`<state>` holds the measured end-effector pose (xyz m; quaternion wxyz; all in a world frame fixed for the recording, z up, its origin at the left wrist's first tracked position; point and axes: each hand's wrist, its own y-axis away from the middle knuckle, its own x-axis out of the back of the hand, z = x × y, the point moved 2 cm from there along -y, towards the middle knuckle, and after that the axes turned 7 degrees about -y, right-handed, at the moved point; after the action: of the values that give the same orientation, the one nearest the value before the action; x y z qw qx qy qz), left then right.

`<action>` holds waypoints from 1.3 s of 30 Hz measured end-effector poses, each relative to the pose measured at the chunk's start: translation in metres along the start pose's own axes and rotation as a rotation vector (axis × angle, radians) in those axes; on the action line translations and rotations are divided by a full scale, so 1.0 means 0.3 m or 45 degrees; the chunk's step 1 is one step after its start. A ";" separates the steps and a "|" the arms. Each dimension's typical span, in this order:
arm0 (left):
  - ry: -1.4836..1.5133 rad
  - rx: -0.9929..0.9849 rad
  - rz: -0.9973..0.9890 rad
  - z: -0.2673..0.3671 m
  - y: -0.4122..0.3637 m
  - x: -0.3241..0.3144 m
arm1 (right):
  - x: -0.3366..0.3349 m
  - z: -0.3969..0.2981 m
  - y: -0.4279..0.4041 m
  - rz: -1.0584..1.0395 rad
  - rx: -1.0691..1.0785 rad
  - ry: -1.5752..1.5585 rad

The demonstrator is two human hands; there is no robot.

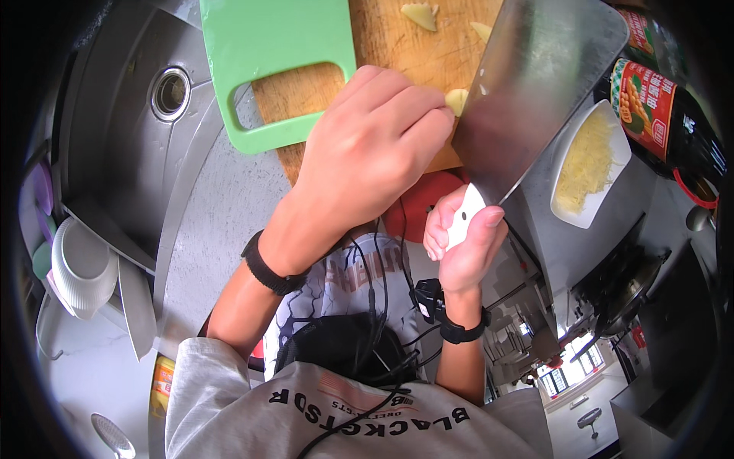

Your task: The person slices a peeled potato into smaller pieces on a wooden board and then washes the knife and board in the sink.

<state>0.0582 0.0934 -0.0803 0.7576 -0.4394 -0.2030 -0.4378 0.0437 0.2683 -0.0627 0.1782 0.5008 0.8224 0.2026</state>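
Note:
My right hand grips the white handle of a broad-bladed cleaver, whose blade is tilted over the right side of a wooden cutting board. My left hand is curled, knuckles up, over the board's near part; its fingertips are hidden, with a pale yellow slice close beside them, near the blade. Whether the left hand holds anything cannot be seen. Further back on the wood lies a cut pale yellow piece. A green plastic cutting board with a handle slot overlaps the wooden board's left side.
A white dish of pale yellow shreds stands right of the cleaver, beside dark bottles with red labels. At left is a steel sink, with a white ribbed bowl nearer. A pan sits lower right.

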 end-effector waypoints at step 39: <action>0.041 0.017 0.028 0.005 -0.007 -0.006 | -0.107 -0.214 -0.004 0.257 -0.353 0.357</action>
<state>0.0556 0.0950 -0.0798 0.7684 -0.4294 -0.1888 -0.4353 0.0250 0.2291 -0.0055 0.1079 0.5181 0.7492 0.3982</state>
